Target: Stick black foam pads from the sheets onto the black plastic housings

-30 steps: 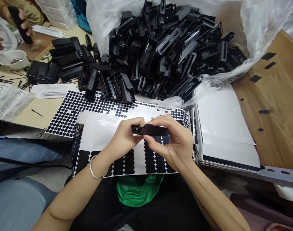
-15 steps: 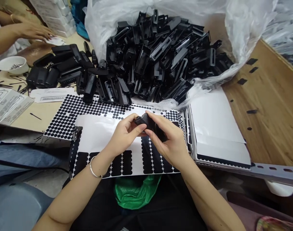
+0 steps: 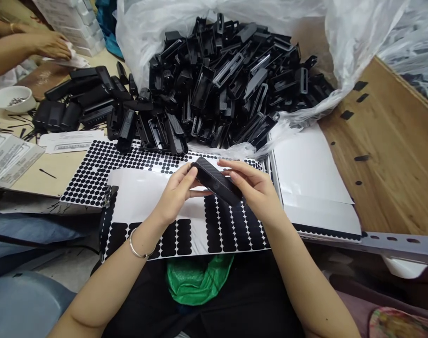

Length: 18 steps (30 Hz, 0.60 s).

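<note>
Both hands hold one long black plastic part (image 3: 216, 181) with a ribbed top, tilted down to the right above a sheet of black oval stickers (image 3: 186, 220). My left hand (image 3: 177, 192), with a bangle at the wrist, pinches its upper left end. My right hand (image 3: 256, 190) wraps round its lower right end, fingers curled over it. Just behind lies a sheet of small black round dots (image 3: 94, 171). A big heap of similar black plastic parts (image 3: 228, 80) spills from a clear plastic bag (image 3: 344, 42) at the back.
A stack of white sheets (image 3: 312, 178) lies to the right on the wooden table (image 3: 393, 159). Finished black parts (image 3: 80, 98) are piled at the left, with a white bowl (image 3: 10, 97) and printed leaflets (image 3: 10, 157). Another person's hand (image 3: 48, 44) works at the far left.
The black part has been turned in my hands, from level to slanting with its ribbed face up. The other person's hand put down a black part and reached to the white paper.
</note>
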{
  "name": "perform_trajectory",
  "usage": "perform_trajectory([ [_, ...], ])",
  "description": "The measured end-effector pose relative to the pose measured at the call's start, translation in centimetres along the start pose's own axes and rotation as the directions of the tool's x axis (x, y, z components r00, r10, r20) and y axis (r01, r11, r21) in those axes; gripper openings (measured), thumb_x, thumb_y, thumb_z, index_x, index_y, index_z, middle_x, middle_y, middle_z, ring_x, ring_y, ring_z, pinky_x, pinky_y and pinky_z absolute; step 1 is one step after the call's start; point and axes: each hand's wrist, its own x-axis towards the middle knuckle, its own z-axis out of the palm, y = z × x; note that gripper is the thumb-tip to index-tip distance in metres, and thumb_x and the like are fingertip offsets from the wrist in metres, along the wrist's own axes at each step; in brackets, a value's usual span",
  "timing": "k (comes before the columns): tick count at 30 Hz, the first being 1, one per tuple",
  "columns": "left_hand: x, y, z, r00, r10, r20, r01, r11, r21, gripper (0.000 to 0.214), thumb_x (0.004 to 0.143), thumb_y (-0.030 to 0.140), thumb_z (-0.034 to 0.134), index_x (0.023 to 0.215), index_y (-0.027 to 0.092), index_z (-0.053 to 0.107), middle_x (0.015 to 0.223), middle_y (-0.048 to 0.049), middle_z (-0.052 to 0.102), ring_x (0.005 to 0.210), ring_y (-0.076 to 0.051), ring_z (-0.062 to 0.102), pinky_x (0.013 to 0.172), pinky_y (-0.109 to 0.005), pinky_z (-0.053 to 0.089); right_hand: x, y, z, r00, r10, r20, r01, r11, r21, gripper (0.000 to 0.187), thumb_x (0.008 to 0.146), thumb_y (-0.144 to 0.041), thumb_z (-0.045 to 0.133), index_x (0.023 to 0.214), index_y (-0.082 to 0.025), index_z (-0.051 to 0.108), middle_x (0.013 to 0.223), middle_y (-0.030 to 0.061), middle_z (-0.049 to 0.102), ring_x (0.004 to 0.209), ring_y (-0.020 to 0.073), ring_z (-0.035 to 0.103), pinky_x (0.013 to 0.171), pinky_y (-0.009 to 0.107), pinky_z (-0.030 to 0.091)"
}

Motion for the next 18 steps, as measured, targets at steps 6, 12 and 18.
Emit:
perform_trajectory([
  [6,0.4,1.0,-1.2,0.986,0.06,-0.158,-0.064,0.998,-0.021,0.033,0.079,0.04,0.081,0.094,0.018,0.061,0.093,-0.0018,0.07,0.084,-0.016,0.07,0.078,-0.033,0.063,2.2,5.5,-0.8,0.994,-0.01,-0.106,-0.043,0.873,-0.485,0.026,0.089,-0.012,0.06,0.102,-0.024,0.079,0.106,0.0087,0.073,0.104,0.0285,0.067,0.097,0.051,0.054],
  [12,0.5,1.1,-1.7,0.981,0.097,-0.166,-0.097,0.995,0.01,0.025,0.08,0.03,0.078,0.094,0.019,0.06,0.089,0.0007,0.067,0.08,-0.014,0.068,0.076,-0.033,0.063,4.3,7.1,-0.5,0.984,0.168,-0.059,-0.168,0.761,-0.627,0.015,0.083,-0.007,0.065,0.076,-0.016,0.075,0.096,0.0118,0.07,0.096,0.0293,0.066,0.093,0.046,0.051],
  [18,0.5,0.9,-1.9,0.986,0.103,-0.128,-0.097,0.994,0.052,0.026,0.084,0.035,0.074,0.097,0.019,0.058,0.1,-0.0024,0.067,0.094,-0.02,0.07,0.085,-0.041,0.063,5.5,6.5,-1.5,0.958,0.285,-0.02,-0.249,0.798,-0.548,0.021,0.073,-0.004,0.07,0.059,-0.019,0.065,0.066,0.0015,0.067,0.071,0.0207,0.064,0.08,0.038,0.052],
])
